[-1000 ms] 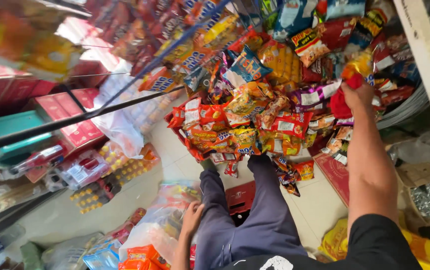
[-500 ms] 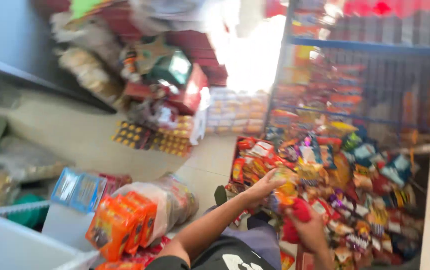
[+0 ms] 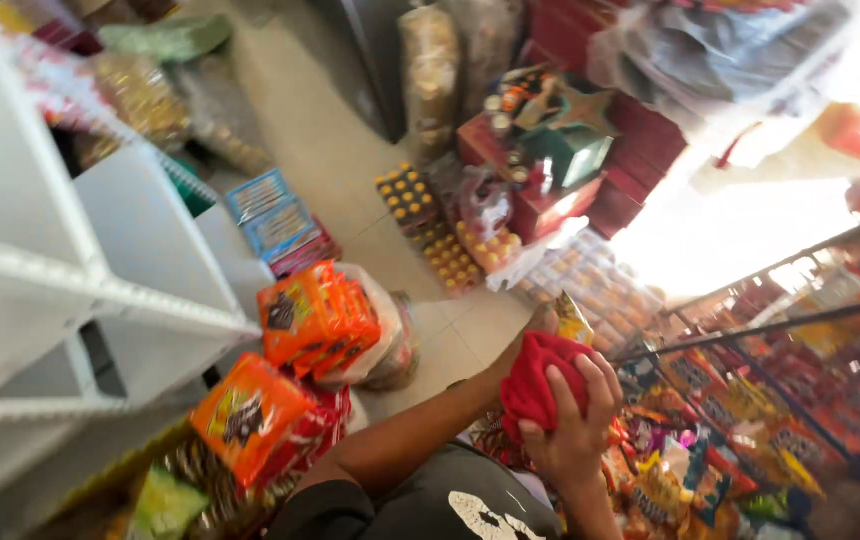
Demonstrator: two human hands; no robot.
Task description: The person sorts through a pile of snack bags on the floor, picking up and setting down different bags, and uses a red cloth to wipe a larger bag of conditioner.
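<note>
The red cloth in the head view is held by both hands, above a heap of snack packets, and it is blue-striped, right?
Not quite. The head view shows the cloth as plain red, with no blue stripes. The rest stands: the right hand grips it from below, the left hand touches its top, and the snack packets lie beneath.

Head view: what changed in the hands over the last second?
The right hand came down from the hanging snack packets and now clutches a crumpled red cloth at chest height. The left hand rose from the knee to the cloth, touching a yellow packet. The orange snack packs stayed put.
</note>
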